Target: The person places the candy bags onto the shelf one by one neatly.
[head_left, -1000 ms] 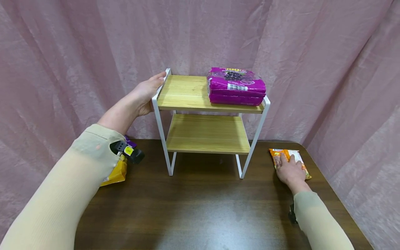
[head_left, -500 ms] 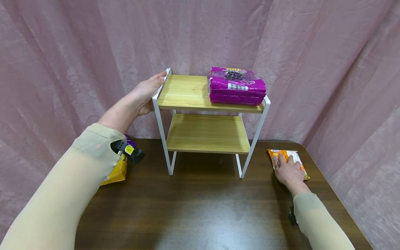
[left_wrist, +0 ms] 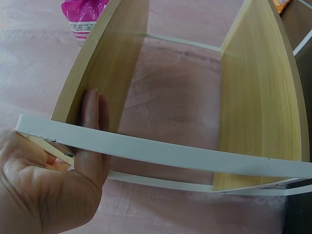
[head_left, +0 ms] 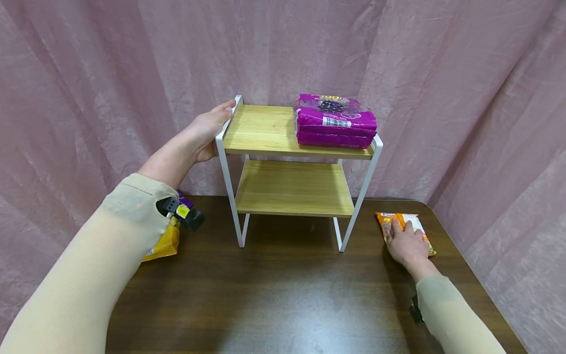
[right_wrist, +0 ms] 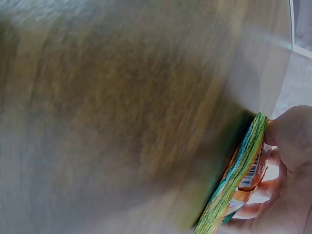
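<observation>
A two-tier shelf (head_left: 263,129) with pale wood boards and a white metal frame stands at the back of the table. My left hand (head_left: 205,135) grips the left end of its upper board; in the left wrist view, fingers (left_wrist: 90,109) reach under the board past the white frame. A purple multipack with grapes on the wrapper (head_left: 336,123) lies on the right half of the upper board. To the right of the shelf, my right hand (head_left: 407,246) rests with spread fingers on an orange snack packet (head_left: 385,223). In the right wrist view, the packet's green-yellow edge (right_wrist: 231,183) faces the camera.
A yellow bag (head_left: 165,244) and something purple (head_left: 184,200) sit at the left, partly behind the left sleeve. The dark wood table (head_left: 283,295) has its right edge close beside the packet. A pink curtain (head_left: 132,73) hangs behind and at the right.
My right hand and the orange packet beneath it have slid slightly left and toward me along the table. My left hand, the shelf and the purple multipack look the same.
</observation>
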Available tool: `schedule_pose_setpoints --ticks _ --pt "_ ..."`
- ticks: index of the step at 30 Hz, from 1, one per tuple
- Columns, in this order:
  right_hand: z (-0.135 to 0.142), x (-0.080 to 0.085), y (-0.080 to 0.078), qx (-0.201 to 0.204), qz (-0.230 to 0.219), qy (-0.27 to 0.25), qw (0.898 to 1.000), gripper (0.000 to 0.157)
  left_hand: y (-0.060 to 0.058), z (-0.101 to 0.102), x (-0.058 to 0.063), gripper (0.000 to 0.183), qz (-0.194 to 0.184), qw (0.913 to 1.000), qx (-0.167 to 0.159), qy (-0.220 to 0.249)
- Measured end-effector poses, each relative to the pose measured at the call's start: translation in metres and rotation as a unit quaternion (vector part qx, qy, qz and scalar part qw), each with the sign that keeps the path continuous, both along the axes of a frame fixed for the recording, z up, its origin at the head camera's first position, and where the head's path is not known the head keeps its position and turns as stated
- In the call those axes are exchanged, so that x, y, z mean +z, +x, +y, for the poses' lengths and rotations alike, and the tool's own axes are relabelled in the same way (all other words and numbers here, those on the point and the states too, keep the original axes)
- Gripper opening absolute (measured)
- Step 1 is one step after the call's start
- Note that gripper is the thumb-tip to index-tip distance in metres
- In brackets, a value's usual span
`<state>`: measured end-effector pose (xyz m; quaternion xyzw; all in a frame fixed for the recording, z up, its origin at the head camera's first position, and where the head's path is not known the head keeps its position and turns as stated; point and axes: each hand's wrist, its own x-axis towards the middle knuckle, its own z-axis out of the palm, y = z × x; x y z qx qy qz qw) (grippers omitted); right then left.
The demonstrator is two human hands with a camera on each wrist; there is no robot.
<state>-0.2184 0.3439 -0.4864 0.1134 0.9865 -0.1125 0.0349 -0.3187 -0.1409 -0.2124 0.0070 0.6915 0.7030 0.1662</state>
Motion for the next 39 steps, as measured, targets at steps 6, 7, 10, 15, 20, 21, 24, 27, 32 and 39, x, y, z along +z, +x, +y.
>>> schedule_pose_setpoints --ticks 6,7,10,15,20,21,24,27,32,39 --pt "-0.001 -0.001 0.002 0.007 0.005 0.006 1.0 0.06 0.0 0.001 0.0 0.05 0.002 1.0 -0.002 0.001" --pt "-0.001 -0.001 0.003 0.009 0.007 0.007 1.0 0.059 0.0 0.001 0.0 0.05 0.002 1.0 -0.001 0.002" --pt "-0.003 -0.001 0.004 0.013 0.014 0.01 1.0 0.058 0.0 0.001 0.0 0.05 0.003 1.0 -0.001 0.0" --pt "-0.005 0.0 0.008 0.019 0.018 0.017 1.0 0.057 0.001 0.002 0.001 0.05 0.007 0.9999 -0.004 -0.009" --pt "-0.007 0.0 0.01 0.019 0.017 0.018 1.0 0.058 0.001 0.002 0.001 0.05 0.008 0.9999 -0.005 -0.011" --pt "-0.007 -0.001 0.01 0.02 0.018 0.019 0.999 0.058 0.001 0.002 0.001 0.05 0.008 0.9999 -0.004 -0.01" --pt "-0.008 -0.001 0.01 0.022 0.02 0.021 0.999 0.058 0.001 0.002 0.001 0.05 0.005 1.0 -0.002 -0.005" --pt "-0.008 -0.002 0.011 0.025 0.021 0.023 0.999 0.058 0.0 0.002 0.001 0.05 0.003 1.0 -0.002 0.0" --pt "-0.011 -0.001 0.013 0.028 0.02 0.028 0.999 0.058 0.0 0.001 0.0 0.05 0.0 1.0 -0.003 0.004" --pt "-0.014 -0.002 0.015 0.031 0.022 0.027 0.999 0.058 -0.001 -0.001 -0.003 0.05 0.001 0.9996 -0.009 0.027"
